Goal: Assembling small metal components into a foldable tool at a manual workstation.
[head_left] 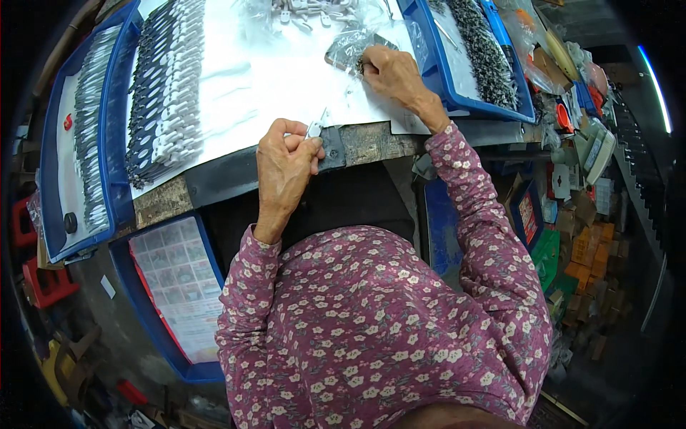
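Near the table's front edge my left hand (284,163) is closed, its thumb and fingers pinching a small white-handled metal piece (314,129) with a thin tip pointing up. Farther off and to the right, my right hand (397,75) has its fingers drawn together at a clear plastic bag (344,53) of small dark parts. Whatever is between those fingertips is hidden. Several loose white handle-shaped parts (325,19) lie beyond the bag. To the left, long stacked rows of white-handled pieces with black oval rings (171,89) rest on white paper.
A blue tray (111,154) of slim metal pieces stands at the left. Another blue tray (437,84) at the right holds many small dark parts. Below the table's worn wooden edge (163,205) sits a blue bin (207,370) with a printed sheet. Boxes and clutter crowd the right.
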### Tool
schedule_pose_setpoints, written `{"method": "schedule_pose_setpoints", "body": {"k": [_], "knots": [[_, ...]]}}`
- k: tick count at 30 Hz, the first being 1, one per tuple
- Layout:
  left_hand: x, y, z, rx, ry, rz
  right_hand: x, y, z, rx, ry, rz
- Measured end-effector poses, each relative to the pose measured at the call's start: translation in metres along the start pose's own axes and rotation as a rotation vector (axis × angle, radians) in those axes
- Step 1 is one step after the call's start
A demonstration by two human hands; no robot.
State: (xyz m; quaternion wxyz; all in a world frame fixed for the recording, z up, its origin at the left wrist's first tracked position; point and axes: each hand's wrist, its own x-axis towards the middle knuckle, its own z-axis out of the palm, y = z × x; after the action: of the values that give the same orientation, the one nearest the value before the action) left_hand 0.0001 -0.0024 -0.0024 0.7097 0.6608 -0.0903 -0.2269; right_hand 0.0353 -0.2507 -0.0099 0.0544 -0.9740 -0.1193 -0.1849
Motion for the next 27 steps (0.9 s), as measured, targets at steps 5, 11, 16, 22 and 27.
{"method": "schedule_pose_setpoints", "body": {"k": [5, 11, 16, 22, 27], "knots": [[-0.001, 0.0, -0.002, 0.022, -0.01, 0.017, -0.009, -0.002, -0.011, 0.374, -0.025, 0.269], [-0.001, 0.006, -0.002, -0.005, -0.004, -0.018, -0.012, -0.013, -0.021, 0.946, 0.001, 0.374], [0.0, 0.008, -0.002, -0.036, 0.017, -0.038, -0.011, -0.058, -0.034, 1.161, -0.018, 0.36], [0.0, 0.006, -0.003, -0.059, 0.036, -0.007, -0.018, -0.104, -0.038, 1.169, -0.175, 0.389], [-0.001, 0.007, -0.003, -0.043, 0.064, 0.013, -0.022, -0.115, -0.032, 0.918, -0.087, 0.262]]}}
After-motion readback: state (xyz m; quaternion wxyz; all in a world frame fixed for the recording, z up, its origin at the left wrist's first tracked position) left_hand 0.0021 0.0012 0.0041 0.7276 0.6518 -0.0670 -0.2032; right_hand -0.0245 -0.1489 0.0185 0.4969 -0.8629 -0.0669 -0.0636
